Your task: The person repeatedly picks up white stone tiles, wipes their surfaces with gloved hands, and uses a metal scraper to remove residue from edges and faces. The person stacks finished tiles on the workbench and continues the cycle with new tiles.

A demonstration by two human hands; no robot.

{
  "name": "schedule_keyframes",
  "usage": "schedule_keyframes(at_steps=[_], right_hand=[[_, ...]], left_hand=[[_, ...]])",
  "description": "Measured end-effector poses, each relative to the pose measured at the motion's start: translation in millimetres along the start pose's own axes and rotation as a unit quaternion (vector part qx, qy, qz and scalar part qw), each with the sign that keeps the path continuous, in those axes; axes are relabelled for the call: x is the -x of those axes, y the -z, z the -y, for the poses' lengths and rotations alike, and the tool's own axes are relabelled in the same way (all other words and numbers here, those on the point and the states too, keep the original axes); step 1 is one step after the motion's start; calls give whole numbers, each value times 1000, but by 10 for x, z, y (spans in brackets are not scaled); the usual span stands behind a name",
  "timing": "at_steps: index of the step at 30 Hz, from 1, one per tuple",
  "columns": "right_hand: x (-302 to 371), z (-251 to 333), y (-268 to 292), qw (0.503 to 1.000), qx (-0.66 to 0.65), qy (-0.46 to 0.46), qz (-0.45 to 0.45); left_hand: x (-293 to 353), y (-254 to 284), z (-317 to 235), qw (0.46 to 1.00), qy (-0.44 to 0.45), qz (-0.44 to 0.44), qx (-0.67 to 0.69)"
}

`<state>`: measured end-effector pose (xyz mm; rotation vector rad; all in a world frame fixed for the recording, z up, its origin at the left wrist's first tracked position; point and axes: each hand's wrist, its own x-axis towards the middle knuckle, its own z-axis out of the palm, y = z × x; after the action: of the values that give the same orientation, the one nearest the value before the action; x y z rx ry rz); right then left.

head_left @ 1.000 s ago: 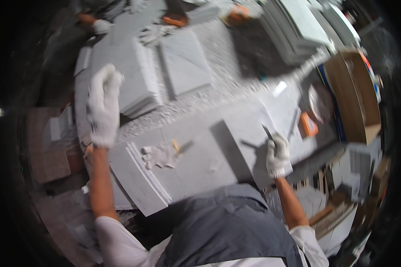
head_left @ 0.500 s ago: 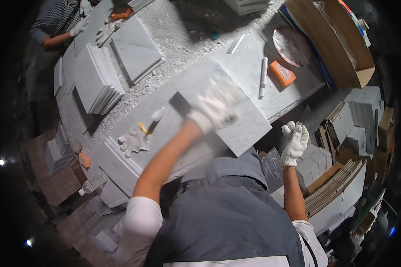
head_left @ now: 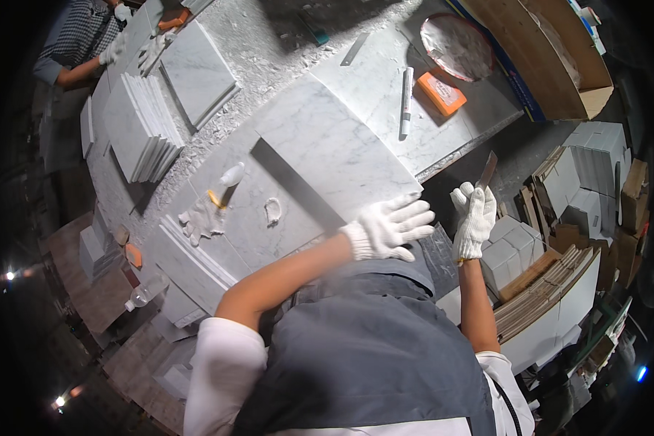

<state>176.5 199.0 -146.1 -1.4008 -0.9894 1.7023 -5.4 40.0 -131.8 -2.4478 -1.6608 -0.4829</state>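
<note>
A white-veined grey marble tile (head_left: 320, 138) lies on the worktable, its edge casting a dark shadow. My left hand (head_left: 392, 229), in a white knit glove, is open with fingers spread over the tile's near corner, palm down; whether it touches is unclear. Off the table's edge to the right, my gloved right hand (head_left: 474, 218) is closed around a thin flat metal blade (head_left: 489, 168) that points upward. Left of the tile are a small white bottle (head_left: 232, 175) with a yellow part, a crumpled white cloth (head_left: 202, 220) and a white paste-like blob (head_left: 272, 211).
Beyond the tile lie a marker (head_left: 407, 102), an orange box (head_left: 442, 92), a flat metal strip (head_left: 354, 49) and a round dish (head_left: 458, 47). A cardboard box (head_left: 559, 65) stands far right. Tile stacks (head_left: 145, 131) fill the left, where another person's gloved hand (head_left: 112, 49) rests.
My left hand has swept from the tile's middle to its near corner, fingers spreading. In my right hand the blade now stands up into view. The whole view has shifted slightly.
</note>
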Motion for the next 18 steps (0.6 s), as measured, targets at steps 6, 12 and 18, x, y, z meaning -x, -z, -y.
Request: schedule_keyframes(at_steps=[6,12,18], right_hand=[[-21,-43,131,1000,17,-16,5],[130,-208,-7,997,28,-41,58],[267,-193,-225,975,120,101,155]], left_hand=[[743,298,933,897,390,117,173],[359,135,642,879,319,354,21],[411,346,-305,963,102,161,190]])
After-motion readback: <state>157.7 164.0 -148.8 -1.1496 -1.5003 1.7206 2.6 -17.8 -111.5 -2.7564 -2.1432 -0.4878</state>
